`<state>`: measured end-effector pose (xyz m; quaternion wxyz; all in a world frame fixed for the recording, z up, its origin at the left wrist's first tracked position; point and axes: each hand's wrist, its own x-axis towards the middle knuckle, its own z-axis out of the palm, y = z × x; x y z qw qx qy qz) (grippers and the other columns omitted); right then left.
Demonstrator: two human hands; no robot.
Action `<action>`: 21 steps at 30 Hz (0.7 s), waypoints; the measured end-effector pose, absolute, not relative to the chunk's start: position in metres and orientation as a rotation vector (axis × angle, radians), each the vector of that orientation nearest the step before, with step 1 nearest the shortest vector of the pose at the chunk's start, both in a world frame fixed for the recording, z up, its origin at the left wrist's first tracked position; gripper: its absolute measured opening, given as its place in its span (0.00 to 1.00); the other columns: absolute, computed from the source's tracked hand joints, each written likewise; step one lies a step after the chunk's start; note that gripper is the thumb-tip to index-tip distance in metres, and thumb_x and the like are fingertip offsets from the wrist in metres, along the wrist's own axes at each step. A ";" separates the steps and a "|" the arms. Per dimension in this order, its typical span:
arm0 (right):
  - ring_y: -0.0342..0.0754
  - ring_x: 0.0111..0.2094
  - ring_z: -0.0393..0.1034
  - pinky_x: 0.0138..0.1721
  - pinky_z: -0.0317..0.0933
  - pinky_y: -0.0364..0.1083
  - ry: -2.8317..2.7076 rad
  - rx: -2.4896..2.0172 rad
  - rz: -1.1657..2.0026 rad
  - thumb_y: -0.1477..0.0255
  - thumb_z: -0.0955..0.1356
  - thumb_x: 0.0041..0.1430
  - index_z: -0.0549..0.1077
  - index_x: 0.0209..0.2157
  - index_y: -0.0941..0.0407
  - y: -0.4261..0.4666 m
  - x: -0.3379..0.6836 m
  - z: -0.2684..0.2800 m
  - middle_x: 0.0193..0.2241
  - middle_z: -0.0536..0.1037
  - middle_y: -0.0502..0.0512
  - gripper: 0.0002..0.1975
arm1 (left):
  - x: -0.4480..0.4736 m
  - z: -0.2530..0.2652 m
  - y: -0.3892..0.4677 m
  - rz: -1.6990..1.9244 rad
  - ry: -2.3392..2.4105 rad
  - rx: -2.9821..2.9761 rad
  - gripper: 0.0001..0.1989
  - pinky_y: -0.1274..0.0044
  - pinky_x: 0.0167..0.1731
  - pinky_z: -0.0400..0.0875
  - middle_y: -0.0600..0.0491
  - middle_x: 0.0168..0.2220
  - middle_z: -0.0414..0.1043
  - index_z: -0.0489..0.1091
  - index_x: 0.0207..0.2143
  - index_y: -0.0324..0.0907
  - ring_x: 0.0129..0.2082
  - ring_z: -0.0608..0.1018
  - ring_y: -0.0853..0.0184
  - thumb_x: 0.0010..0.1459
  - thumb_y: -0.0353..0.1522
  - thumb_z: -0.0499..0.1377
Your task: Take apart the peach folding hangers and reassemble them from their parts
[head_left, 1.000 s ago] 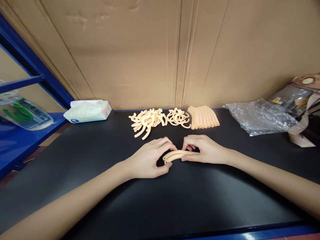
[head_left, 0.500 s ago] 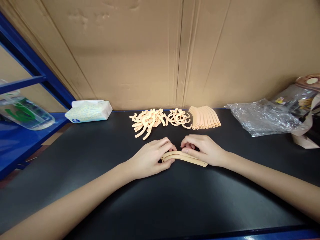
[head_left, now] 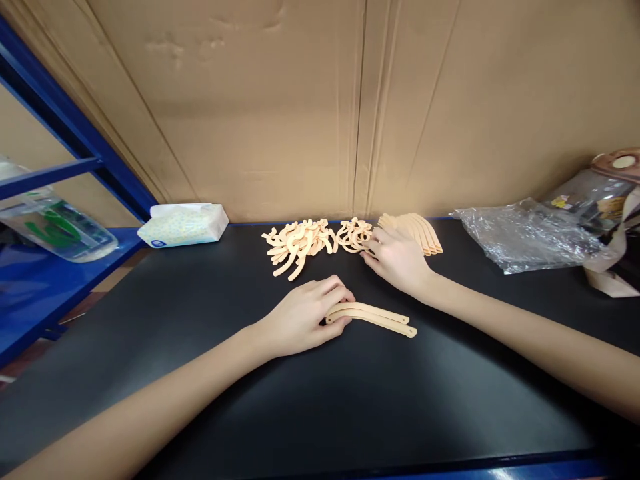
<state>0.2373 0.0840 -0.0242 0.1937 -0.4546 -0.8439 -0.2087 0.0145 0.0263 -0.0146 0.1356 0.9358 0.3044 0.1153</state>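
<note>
Black bench (head_left: pixel 350 407) below, my left grip (head_left: pixel 303 319) pinches two curved tan strips (head_left: pixel 385 323), best held steady; my right grip (head_left: pixel 397 259), closure unclear.

Readable text: none | tissue pack (head_left: pixel 187 225): blue logo (head_left: pixel 158 243), too small

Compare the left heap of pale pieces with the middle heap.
The left heap spreads wider; the middle heap is smaller. The left heap has longer, broader pieces jutting toward the front; the middle heap's look slimmer and more hooked. The right hand is at the middle heap's edge, while the left heap has no hand at it. Both are loose jumbles of pale pieces on the black table.
</note>
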 end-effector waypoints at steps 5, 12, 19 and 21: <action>0.52 0.34 0.65 0.35 0.52 0.50 -2.393 -1.240 -0.574 0.75 0.61 0.62 0.76 0.28 0.60 0.090 0.237 -0.023 0.31 0.76 0.61 0.14 | 0.014 -0.014 0.026 0.358 0.863 2.710 0.11 0.76 0.38 0.64 0.54 0.41 0.66 0.66 0.44 0.44 0.36 0.71 0.68 0.64 0.39 0.52; 0.52 0.35 0.65 0.36 0.52 0.50 -2.380 -1.150 -0.473 0.74 0.62 0.61 0.75 0.29 0.58 0.092 0.239 -0.016 0.30 0.76 0.58 0.11 | 0.014 -0.015 0.025 0.354 0.861 2.687 0.10 0.79 0.32 0.65 0.53 0.41 0.65 0.66 0.45 0.43 0.34 0.71 0.70 0.64 0.36 0.51; 0.47 0.32 0.66 0.37 0.54 0.47 -2.468 -0.961 -0.220 0.72 0.66 0.60 0.76 0.30 0.57 0.066 0.242 -0.007 0.28 0.75 0.52 0.07 | 0.016 -0.015 0.023 0.364 0.917 2.682 0.11 0.79 0.31 0.66 0.53 0.40 0.65 0.66 0.46 0.42 0.32 0.72 0.69 0.63 0.35 0.52; 0.45 0.31 0.66 0.37 0.53 0.47 -2.479 -0.890 -0.135 0.72 0.67 0.60 0.76 0.31 0.57 0.059 0.242 -0.010 0.27 0.75 0.51 0.07 | 0.017 -0.015 0.023 0.365 0.921 2.675 0.11 0.79 0.31 0.66 0.53 0.41 0.66 0.65 0.46 0.42 0.32 0.72 0.70 0.63 0.35 0.51</action>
